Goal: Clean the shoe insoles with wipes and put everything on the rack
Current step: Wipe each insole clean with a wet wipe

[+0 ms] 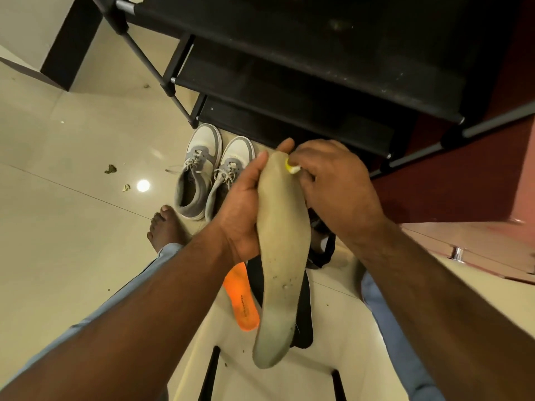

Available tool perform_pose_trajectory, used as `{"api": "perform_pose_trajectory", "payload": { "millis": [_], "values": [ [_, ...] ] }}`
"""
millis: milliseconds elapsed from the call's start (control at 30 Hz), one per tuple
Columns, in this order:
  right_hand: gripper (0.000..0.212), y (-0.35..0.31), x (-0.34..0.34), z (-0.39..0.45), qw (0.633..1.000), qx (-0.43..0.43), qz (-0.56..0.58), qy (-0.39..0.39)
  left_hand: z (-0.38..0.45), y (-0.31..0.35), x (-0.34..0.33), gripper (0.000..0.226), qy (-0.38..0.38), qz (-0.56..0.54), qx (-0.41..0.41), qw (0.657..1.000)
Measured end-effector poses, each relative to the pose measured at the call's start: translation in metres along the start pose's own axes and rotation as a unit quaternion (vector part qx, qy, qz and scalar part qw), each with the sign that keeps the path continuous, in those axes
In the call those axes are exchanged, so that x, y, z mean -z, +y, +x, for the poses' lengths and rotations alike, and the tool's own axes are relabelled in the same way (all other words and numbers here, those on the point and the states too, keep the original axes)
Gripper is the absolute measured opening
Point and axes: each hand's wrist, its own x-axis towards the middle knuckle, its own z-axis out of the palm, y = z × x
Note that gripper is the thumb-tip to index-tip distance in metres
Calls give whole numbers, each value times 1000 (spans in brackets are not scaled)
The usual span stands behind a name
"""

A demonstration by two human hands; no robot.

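The beige insole is gripped by the left hand; the wipe, pinched in the right hand, is probably best dragged toe-to-heel.

I hold an insole upright between my left hand and right hand. Beyond it two shoes stand side by side on the floor against the rack (its foot); another insole lies below.

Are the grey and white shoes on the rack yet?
No, the shoes stand on the floor in front of the black rack.
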Motion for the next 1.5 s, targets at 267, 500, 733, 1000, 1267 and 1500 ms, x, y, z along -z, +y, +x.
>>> {"api": "perform_pose_trajectory", "payload": {
  "millis": [267, 500, 733, 1000, 1267, 1500],
  "values": [
    [21, -22, -1, -3, 994, 92, 52, 21, -1, 2, -3, 56, -18, -68, 1, 997],
    [18, -10, -1, -3, 996, 50, 53, 47, 2, 1, 1, 56, -20, -44, -14, 999],
    [21, 2, 0, 0, 998, 7, 18, 55, 1, 0, -1, 67, -14, 15, 28, 999],
    [15, -10, -2, 1, 989, 53, 138, 11, -2, 0, 3, 62, 7, 3, 51, 999],
    [15, -3, 6, 3, 983, -16, 177, 43, 0, -1, 3, 61, -13, -12, 67, 998],
    [15, -16, 6, 3, 968, -12, 207, -140, 1, 1, 9, 42, 12, -58, 59, 997]
  ]
}}
